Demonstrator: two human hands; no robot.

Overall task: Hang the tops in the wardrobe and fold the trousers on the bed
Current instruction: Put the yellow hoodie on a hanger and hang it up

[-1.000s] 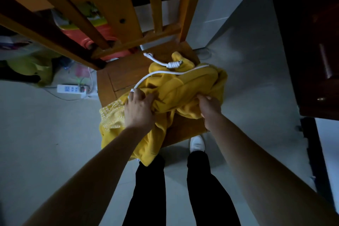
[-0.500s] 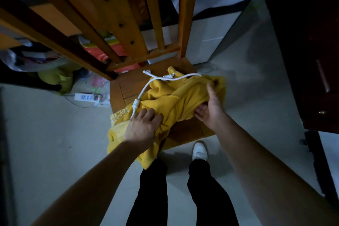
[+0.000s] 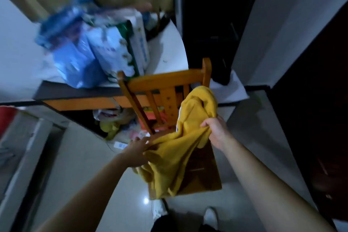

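Head: yellow top sags between left hand and right hand.

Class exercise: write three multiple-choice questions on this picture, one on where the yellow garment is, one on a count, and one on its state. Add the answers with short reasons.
1. Where is the yellow hoodie?
A. held over the seat of the wooden chair
B. flat on the floor
C. hanging in a wardrobe

2. How many hands grip the hoodie?
A. none
B. one
C. two

3. What state is the hoodie in?
A. neatly folded
B. bunched and pulled between the hands
C. on a hanger

Answers:
1 A: the cloth hangs just above the chair seat.
2 C: the left hand and the right hand each clutch fabric.
3 B: the cloth is stretched between the two hands and the rest droops in folds.
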